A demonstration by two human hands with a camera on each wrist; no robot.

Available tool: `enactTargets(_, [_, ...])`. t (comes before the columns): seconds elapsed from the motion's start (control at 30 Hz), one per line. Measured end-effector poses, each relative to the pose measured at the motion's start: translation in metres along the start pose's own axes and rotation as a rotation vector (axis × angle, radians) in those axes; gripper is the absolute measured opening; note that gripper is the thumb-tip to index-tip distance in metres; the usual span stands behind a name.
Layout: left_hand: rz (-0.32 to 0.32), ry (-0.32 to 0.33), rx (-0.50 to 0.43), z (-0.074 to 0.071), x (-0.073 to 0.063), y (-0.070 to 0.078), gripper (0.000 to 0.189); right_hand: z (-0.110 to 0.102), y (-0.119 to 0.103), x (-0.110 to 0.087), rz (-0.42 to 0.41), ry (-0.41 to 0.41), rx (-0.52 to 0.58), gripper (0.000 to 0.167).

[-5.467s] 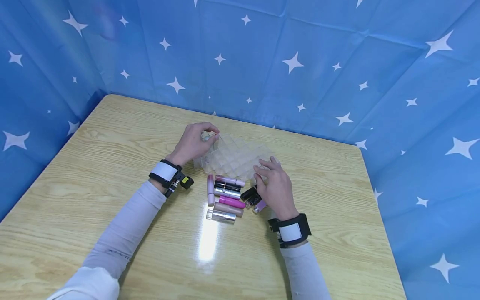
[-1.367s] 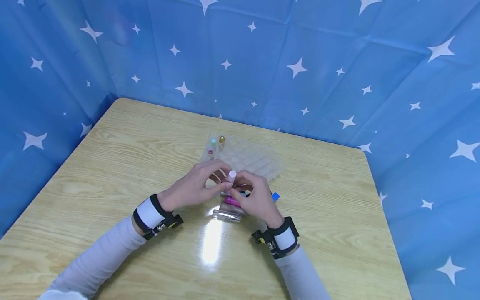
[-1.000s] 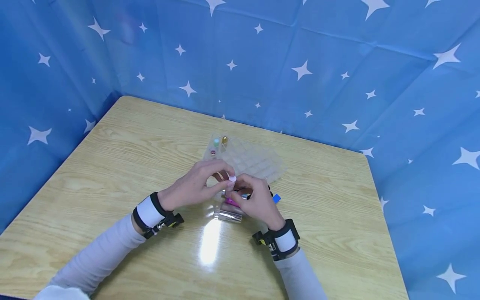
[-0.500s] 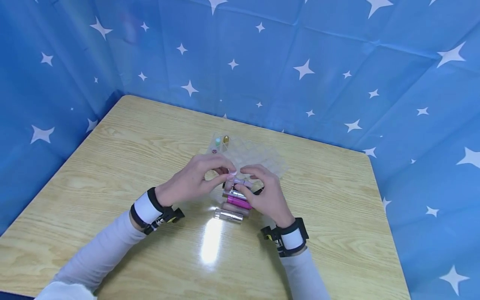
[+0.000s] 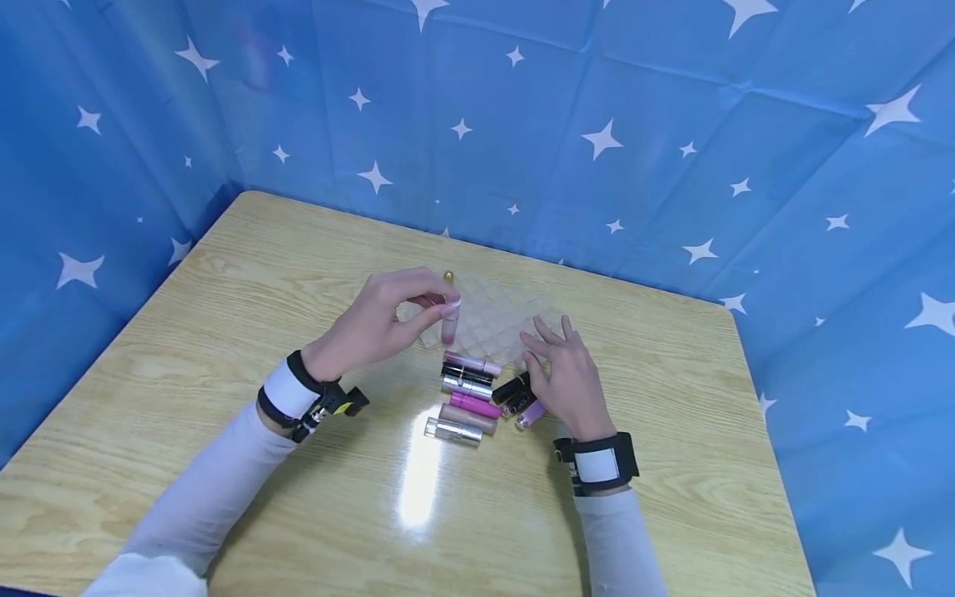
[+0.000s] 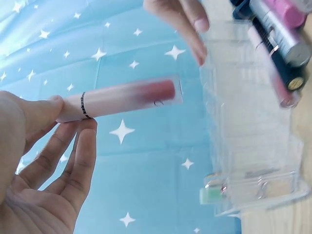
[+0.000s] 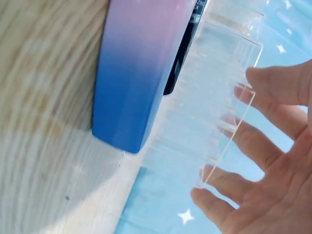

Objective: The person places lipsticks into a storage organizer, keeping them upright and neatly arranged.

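Observation:
My left hand (image 5: pixel 388 319) pinches a lip gloss tube (image 5: pixel 449 327) by its pale pink cap and holds it upright over the left part of a clear divided organizer (image 5: pixel 492 319). In the left wrist view the tube (image 6: pixel 131 99) shows a frosted body with reddish-pink colour toward its end and a dark patterned band. My right hand (image 5: pixel 567 377) rests at the organizer's right end, fingers spread; in the right wrist view its fingertips lie along the clear edge (image 7: pixel 229 141). A gold-topped tube (image 5: pixel 448 277) and a green-capped one (image 6: pixel 210 196) stand in the organizer.
Several tubes lie in a row before the organizer, among them a magenta one (image 5: pixel 476 405) and a silver one (image 5: pixel 453 431). By the right hand are black tubes (image 5: pixel 511 388) and a purple one, whose blue end (image 7: pixel 126 112) looms in the right wrist view. A starred blue curtain (image 5: pixel 522 166) hangs behind.
The left hand has carried the lip gloss tube up and back, from over the row of tubes to the organizer. The right hand has moved away from the tube to the organizer's right end.

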State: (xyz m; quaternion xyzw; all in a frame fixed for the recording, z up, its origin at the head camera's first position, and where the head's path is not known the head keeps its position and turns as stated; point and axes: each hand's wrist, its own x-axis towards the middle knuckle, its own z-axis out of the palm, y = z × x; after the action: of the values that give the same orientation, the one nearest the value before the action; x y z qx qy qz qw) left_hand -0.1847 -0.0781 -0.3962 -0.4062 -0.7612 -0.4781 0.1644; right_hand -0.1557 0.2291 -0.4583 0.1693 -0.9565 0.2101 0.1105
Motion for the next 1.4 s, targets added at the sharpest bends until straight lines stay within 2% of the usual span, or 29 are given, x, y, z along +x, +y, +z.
enactTargets(0.1, [0.021,0.034,0.004,-0.005,0.008,-0.005,0.018,0.0,-0.001,0.002,0.01,-0.007,-0.004,0.033])
enactTargets(0.23, [0.013,0.059,0.019,-0.01,0.017,-0.011,0.018,-0.001,-0.001,0.004,0.022,-0.008,0.003,0.033])
enactTargets(0.37, [-0.013,0.081,0.027,-0.01,0.02,-0.018,0.016,-0.001,-0.001,0.004,0.026,-0.006,0.008,0.033])
enactTargets(0.7, [-0.108,0.148,0.102,0.0,0.024,-0.039,0.017,0.001,0.0,0.001,0.033,-0.019,0.01,0.033])
enactTargets(1.03, [-0.184,0.151,0.096,0.006,0.023,-0.058,0.017,0.0,0.0,0.001,0.019,0.0,0.017,0.032])
enactTargets(1.4, [-0.253,0.09,0.093,0.013,0.016,-0.068,0.02,0.001,0.0,0.0,0.022,0.001,0.038,0.032])
